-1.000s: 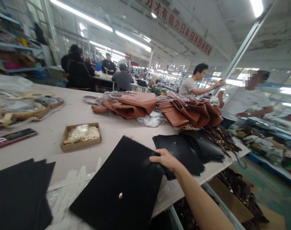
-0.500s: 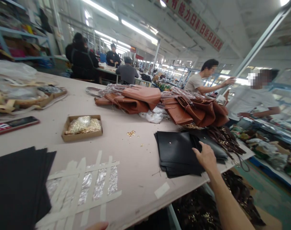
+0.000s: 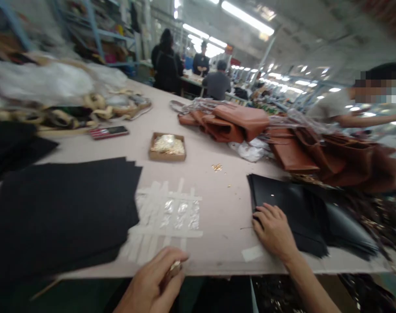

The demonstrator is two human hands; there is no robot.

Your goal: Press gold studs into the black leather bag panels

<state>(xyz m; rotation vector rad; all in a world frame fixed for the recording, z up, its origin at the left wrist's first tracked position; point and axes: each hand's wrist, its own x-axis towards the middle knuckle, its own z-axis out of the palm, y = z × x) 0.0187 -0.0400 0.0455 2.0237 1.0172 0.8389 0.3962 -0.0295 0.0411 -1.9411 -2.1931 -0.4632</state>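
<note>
My left hand (image 3: 157, 280) is at the table's front edge, fingers curled round small gold metal pieces (image 3: 174, 269). My right hand (image 3: 273, 228) lies with fingers spread on the left part of a stack of glossy black sheets (image 3: 289, 198). One small gold piece rests on that stack. Matte black sheets (image 3: 64, 208) lie at the left, beside a patch of tape strips (image 3: 181, 234) over shiny film. Behind the patch stands a small cardboard box (image 3: 167, 157) of gold pieces, and a few loose gold pieces (image 3: 216, 167) lie to its right.
Brown leather bags (image 3: 239, 117) with plastic-wrapped handles line the table's back right. A red phone-like object (image 3: 109, 132) and a heap of plastic and beige straps (image 3: 103, 102) are at the back left. People stand or sit beyond. Dark straps lie below the front edge.
The view has turned left. My left hand has come up into view with gold pieces in it. My right hand has moved to the near left part of the glossy stack.
</note>
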